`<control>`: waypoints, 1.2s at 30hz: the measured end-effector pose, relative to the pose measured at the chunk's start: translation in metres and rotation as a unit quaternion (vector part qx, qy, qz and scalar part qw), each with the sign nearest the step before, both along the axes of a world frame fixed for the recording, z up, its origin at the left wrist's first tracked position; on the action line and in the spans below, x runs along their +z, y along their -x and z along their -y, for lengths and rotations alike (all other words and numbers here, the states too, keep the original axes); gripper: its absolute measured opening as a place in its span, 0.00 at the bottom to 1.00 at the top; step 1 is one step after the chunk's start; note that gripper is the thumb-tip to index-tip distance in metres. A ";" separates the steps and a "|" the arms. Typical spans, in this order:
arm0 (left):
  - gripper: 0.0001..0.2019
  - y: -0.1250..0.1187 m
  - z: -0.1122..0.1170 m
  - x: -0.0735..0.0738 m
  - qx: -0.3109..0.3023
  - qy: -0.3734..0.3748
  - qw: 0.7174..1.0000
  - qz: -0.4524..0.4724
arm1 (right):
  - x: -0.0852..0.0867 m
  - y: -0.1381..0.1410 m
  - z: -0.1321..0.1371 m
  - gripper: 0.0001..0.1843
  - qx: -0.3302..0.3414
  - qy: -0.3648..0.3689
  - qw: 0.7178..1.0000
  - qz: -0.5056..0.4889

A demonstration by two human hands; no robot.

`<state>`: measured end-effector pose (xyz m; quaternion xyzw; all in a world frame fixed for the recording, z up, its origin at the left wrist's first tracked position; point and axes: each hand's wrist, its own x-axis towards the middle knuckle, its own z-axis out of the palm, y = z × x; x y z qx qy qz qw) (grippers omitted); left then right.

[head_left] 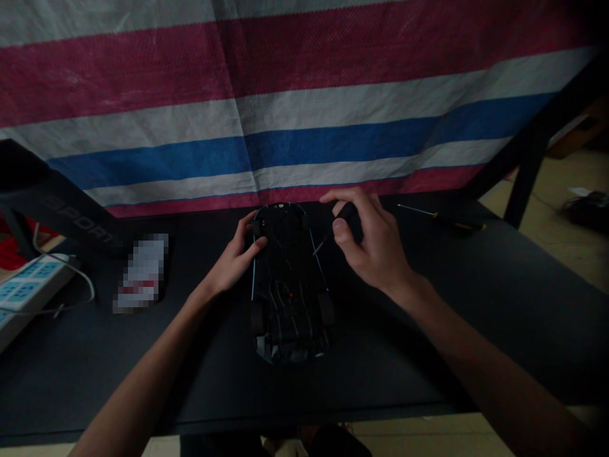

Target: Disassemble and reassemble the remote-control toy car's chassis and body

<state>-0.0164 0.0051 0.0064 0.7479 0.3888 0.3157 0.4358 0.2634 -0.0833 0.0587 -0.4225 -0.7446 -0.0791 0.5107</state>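
A toy car [290, 279] lies upside down on the black table, its dark underside and wheels facing up. My left hand [242, 249] grips the car's left edge near a front wheel, thumb over the underside and fingers along the side. In my right hand [368, 238] is a screwdriver [323, 243], its dark handle between thumb and fingers. Its thin shaft slants down to the car's right edge; whether the tip touches the car I cannot tell.
A second screwdriver [445, 219] lies at the table's back right. On the left are a blurred-out pale object [143, 273], a white power strip [35, 285] with a cable, and a dark post marked SPORT [78, 212]. A striped sheet [295, 95] hangs behind the table [380, 374].
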 end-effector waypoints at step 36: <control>0.41 0.000 0.004 0.003 0.009 0.010 1.000 -0.002 | 0.001 0.001 0.000 0.04 -0.005 -0.014 1.000 0.013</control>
